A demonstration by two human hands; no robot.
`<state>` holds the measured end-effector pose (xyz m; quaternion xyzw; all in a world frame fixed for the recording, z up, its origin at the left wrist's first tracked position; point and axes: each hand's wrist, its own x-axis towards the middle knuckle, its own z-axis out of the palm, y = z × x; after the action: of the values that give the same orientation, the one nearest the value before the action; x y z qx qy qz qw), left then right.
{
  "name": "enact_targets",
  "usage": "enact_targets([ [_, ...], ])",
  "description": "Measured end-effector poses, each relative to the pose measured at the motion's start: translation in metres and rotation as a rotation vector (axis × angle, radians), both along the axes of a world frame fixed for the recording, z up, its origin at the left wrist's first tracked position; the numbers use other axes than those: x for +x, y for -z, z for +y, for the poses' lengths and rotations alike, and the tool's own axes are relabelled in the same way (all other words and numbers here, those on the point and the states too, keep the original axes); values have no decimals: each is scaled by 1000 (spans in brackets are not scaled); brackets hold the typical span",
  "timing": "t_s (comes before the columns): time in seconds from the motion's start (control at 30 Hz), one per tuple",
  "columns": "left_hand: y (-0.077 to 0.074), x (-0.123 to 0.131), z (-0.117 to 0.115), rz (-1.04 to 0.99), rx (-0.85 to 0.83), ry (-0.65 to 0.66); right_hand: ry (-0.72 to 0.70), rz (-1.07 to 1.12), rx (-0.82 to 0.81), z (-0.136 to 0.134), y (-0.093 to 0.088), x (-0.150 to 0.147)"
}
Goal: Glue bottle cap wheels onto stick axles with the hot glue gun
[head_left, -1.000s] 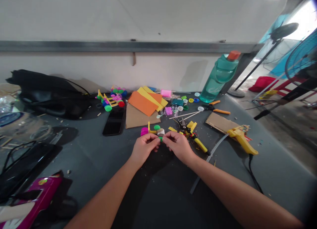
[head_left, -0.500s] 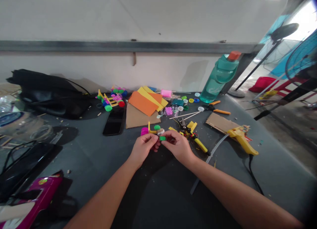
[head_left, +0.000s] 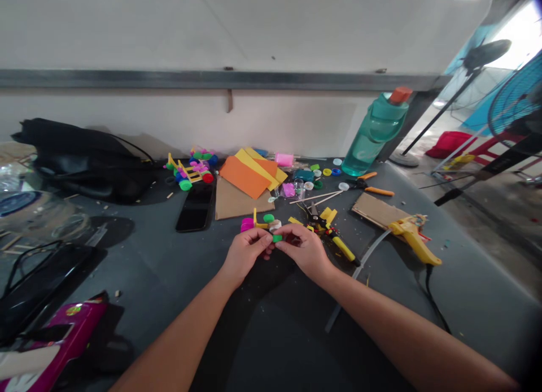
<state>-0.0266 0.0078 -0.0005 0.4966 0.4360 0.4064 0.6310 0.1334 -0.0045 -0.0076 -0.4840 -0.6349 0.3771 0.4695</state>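
A small green piece, perhaps clay or a cap, is pinched between my two hands over the dark table. My left hand has thumb and fingers closed at its left side. From the right, the thumb and forefinger of my right hand grip it too. Just beyond my fingertips lies a small yellow stick model with a magenta round part, a green round part and a white one. My fingers partly hide this model.
Pliers, a yellow glue gun and cardboard are on the right. Orange paper, a phone and a colourful wheeled model lie behind. A teal bottle stands at the back, near loose caps. Left is a black bag.
The green piece has shifted very slightly down and left between my fingertips, with the fingers closing a little nearer together. Everything on the table stays where it was.
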Motion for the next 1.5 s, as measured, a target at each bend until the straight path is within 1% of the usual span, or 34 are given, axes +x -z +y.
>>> enact_targets([
  [0.33,3,0,0,35,32,10,5,19,-28,0,-1,0],
  [0.57,0,1,-1,49,34,-6,11,-1,-27,0,-1,-1],
  [0.8,-2,2,-1,47,29,-28,-22,114,-158,0,-3,-2],
  [0.93,-1,2,-2,60,32,-14,-8,94,-189,0,-3,-2],
  [1.13,1,2,-2,100,61,-12,1,142,-215,-1,-8,-3],
  [1.33,2,3,-3,130,74,-32,12,58,-217,0,-8,-2],
  [1.5,1,4,-3,132,75,-43,4,52,-225,0,-7,-1],
])
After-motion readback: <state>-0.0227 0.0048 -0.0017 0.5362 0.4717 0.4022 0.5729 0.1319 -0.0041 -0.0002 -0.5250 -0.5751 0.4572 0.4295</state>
